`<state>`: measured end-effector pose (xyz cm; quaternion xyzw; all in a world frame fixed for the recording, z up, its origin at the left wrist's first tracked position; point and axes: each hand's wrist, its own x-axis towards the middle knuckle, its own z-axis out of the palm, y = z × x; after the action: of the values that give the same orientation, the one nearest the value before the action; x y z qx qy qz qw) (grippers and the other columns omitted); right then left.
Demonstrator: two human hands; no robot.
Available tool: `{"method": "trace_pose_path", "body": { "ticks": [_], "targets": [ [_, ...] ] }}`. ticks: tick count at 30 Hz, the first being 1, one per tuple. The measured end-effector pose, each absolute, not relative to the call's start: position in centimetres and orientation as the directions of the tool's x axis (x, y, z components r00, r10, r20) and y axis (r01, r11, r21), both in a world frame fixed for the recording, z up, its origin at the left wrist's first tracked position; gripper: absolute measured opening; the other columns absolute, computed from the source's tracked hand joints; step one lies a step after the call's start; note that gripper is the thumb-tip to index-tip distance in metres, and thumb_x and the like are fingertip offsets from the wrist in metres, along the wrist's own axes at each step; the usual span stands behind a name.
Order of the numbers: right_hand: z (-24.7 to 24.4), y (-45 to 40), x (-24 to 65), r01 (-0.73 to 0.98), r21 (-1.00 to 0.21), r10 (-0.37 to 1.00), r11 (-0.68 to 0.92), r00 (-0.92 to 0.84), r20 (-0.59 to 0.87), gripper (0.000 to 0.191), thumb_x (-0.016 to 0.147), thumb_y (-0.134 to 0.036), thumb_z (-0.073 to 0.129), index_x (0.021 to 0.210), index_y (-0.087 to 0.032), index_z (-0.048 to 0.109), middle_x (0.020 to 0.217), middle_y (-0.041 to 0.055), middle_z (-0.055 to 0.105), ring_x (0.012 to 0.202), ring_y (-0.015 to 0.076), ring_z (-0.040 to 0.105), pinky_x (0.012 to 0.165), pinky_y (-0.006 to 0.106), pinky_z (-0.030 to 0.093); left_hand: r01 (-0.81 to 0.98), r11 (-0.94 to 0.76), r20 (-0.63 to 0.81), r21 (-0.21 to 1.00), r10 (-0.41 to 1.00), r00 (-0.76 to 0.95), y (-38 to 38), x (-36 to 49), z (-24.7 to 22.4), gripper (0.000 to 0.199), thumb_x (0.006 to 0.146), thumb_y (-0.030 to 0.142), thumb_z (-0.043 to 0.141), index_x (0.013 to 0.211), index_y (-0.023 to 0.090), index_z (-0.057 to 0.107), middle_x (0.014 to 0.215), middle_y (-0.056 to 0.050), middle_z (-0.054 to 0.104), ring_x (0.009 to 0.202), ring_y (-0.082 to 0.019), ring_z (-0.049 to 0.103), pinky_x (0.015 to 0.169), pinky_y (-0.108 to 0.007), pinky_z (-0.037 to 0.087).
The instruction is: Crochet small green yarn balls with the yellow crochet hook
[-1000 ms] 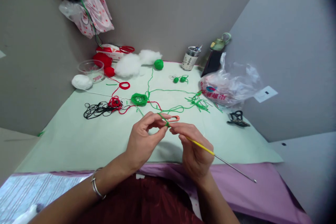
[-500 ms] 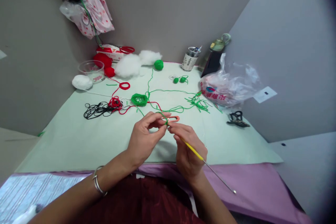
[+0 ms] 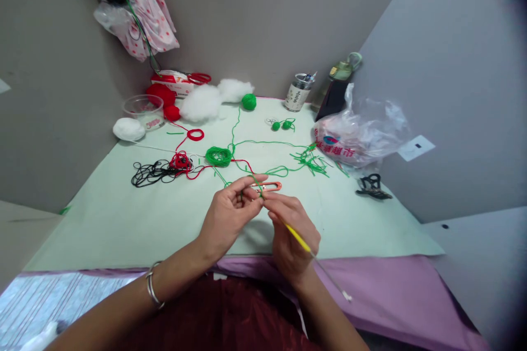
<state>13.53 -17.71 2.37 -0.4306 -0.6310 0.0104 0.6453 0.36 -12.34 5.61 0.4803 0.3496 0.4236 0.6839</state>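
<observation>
My left hand (image 3: 228, 214) pinches a small piece of green yarn (image 3: 261, 186), with a strand running up over its forefinger. A crochet hook (image 3: 297, 237) with a yellow grip and a metal shaft is held in my right hand (image 3: 294, 233), its rear end slanting down toward my right forearm. The hook's working tip meets the yarn between both sets of fingertips and is mostly hidden there. Just beyond my fingers, an orange thread snipper (image 3: 274, 186) lies on the table. Past my left hand sits a coil of green yarn (image 3: 219, 157).
Black yarn (image 3: 150, 174), a red ring (image 3: 195, 134) and green scraps (image 3: 313, 163) lie around. At the back are white stuffing (image 3: 201, 103), a green ball (image 3: 248, 101) and a pen cup (image 3: 298, 93). A plastic bag (image 3: 358, 134) and black hair claw (image 3: 373, 187) lie right.
My right hand has shifted slightly left and the crochet hook has turned, its rear end swinging left and up. The left hand's fingers have moved a little, still pinching the yarn.
</observation>
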Motion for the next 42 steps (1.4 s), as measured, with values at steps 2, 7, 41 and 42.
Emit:
{"method": "trace_pose_path", "body": {
  "ticks": [2,7,41,42],
  "targets": [
    [1.7,-17.8,13.4,0.632,-0.476,0.493,0.612,0.166,0.854,0.039,0.097,-0.006,0.063,0.126,-0.029,0.074,0.111,0.0093,0.078,0.099,0.0227,0.076,0.078,0.038,0.065,-0.284,0.239,-0.102,0.929,0.9,0.424,-12.4,0.4,5.7,0.045,0.078,0.02,0.083,0.123,0.019,0.076,0.074,0.005,0.059,0.065,-0.008,0.05,0.065,-0.019,0.045],
    [1.1,-18.1,13.6,0.75,-0.378,0.456,0.543,0.115,0.883,0.047,0.094,-0.004,0.066,0.131,-0.031,0.073,0.111,0.0083,0.076,0.101,0.0229,0.074,0.078,0.036,0.064,-0.371,0.474,-0.203,0.799,0.792,0.576,-12.1,0.1,6.0,0.044,0.081,0.024,0.083,0.124,0.019,0.076,0.067,0.006,0.05,0.053,-0.005,0.036,0.05,-0.017,0.036],
    [4.1,-17.5,15.7,-0.215,-0.894,0.865,0.392,0.416,0.28,0.021,0.098,-0.038,0.066,0.089,-0.022,0.076,0.08,0.0028,0.07,0.062,0.0128,0.064,0.057,0.027,0.056,-0.332,0.568,-0.177,0.753,0.661,0.729,-11.8,-0.6,6.1,0.033,0.084,0.026,0.083,0.117,0.022,0.082,0.072,0.005,0.05,0.047,-0.001,0.017,0.042,-0.015,0.032],
    [4.1,-17.4,15.8,-0.249,-0.892,0.878,0.378,0.401,0.261,0.021,0.098,-0.038,0.066,0.089,-0.022,0.076,0.079,0.0021,0.069,0.061,0.0123,0.063,0.056,0.026,0.055,-0.34,0.573,-0.172,0.746,0.659,0.732,-11.9,-0.6,6.1,0.032,0.084,0.026,0.083,0.115,0.021,0.082,0.068,0.006,0.047,0.047,-0.001,0.016,0.042,-0.015,0.032]
  ]
}}
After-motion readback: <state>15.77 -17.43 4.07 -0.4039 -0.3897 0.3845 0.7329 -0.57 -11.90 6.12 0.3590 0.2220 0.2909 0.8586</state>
